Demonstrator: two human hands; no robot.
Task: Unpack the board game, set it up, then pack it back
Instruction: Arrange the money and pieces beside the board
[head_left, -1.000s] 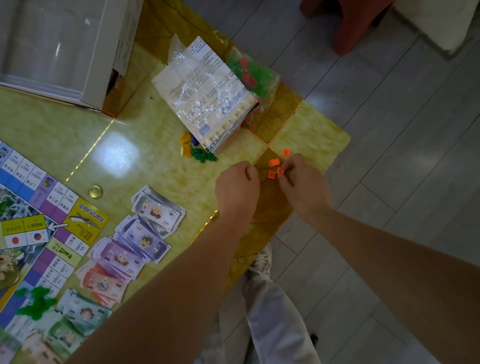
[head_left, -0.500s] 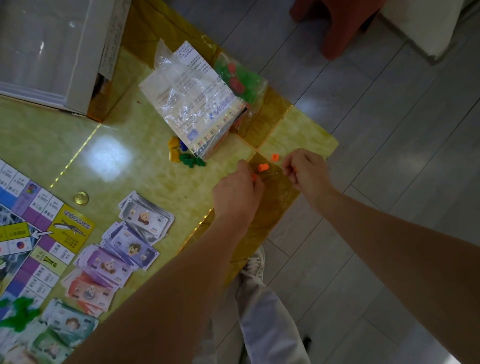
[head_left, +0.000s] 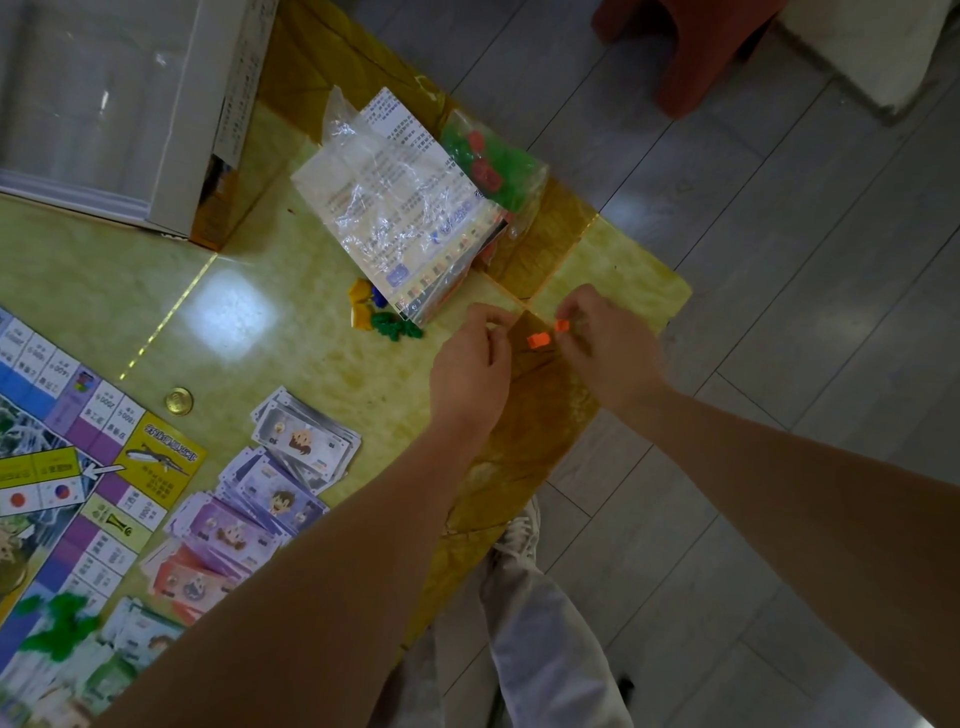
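Fingers (head_left: 581, 307) of the right hand (head_left: 610, 353) pinch an orange piece (head_left: 562, 326); a second orange piece (head_left: 538, 340) lies on the tabletop (head_left: 311, 239) beside the left hand (head_left: 470, 369), whose curled fingers hide any contents.

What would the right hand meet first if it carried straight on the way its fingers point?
Probably the orange piece lying between the hands, just ahead of the right hand and the smaller piece it pinches; then the left hand. Depth unclear.

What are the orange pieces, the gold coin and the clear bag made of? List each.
The orange pieces: likely moulded plastic, bright uniform colour. The coin: shiny gold, metal or plated plastic, unclear. The bag: thin clear plastic film, crinkled and glinting.
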